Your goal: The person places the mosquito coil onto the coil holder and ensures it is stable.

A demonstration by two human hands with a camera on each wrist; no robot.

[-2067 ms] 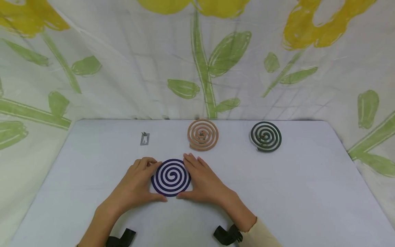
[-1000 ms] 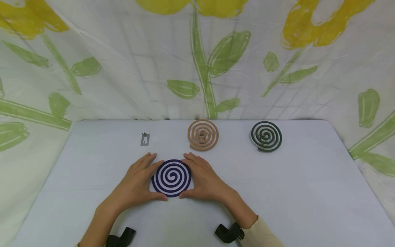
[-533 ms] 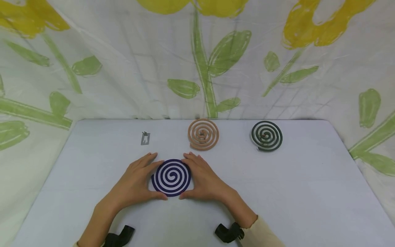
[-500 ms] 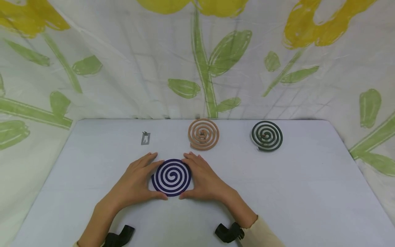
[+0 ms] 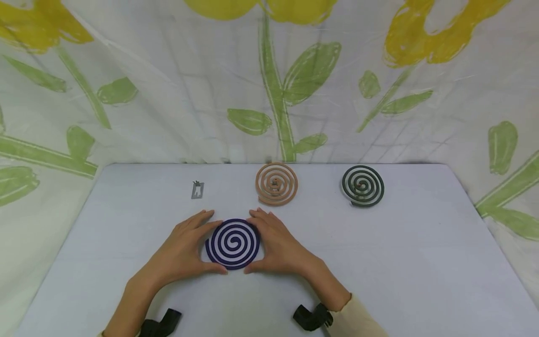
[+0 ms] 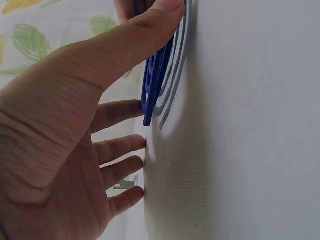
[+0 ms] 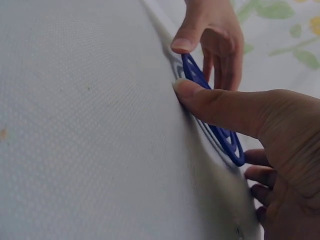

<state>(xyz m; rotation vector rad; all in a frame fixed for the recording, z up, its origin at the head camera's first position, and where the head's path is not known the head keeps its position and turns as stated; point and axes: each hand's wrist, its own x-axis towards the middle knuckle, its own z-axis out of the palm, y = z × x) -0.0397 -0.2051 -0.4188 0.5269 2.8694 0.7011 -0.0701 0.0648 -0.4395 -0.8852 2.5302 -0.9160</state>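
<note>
A dark blue mosquito coil (image 5: 234, 242) lies between my two hands in the middle front of the white table. My left hand (image 5: 183, 252) holds its left rim between thumb and index finger; the other fingers are spread, tips near the table in the left wrist view. On the opposite side, my right hand (image 5: 280, 248) holds the rim the same way. In the left wrist view the blue coil (image 6: 157, 75) stands slightly off the table, with grey spiral lines like shadows beneath it. The right wrist view shows the same gap under the coil (image 7: 227, 140).
Behind my hands, a small flat metal coil stand (image 5: 193, 192) lies on the table (image 5: 400, 262). An orange-brown coil (image 5: 276, 202) and a dark green coil (image 5: 363, 205) are farther back, each with a stand at its centre. A flower-patterned cloth (image 5: 189, 117) hangs behind.
Since the earliest frame, the left hand's bent fingers have straightened and the right thumb has shifted slightly right along the rim. Over the last half second, almost nothing differs.
</note>
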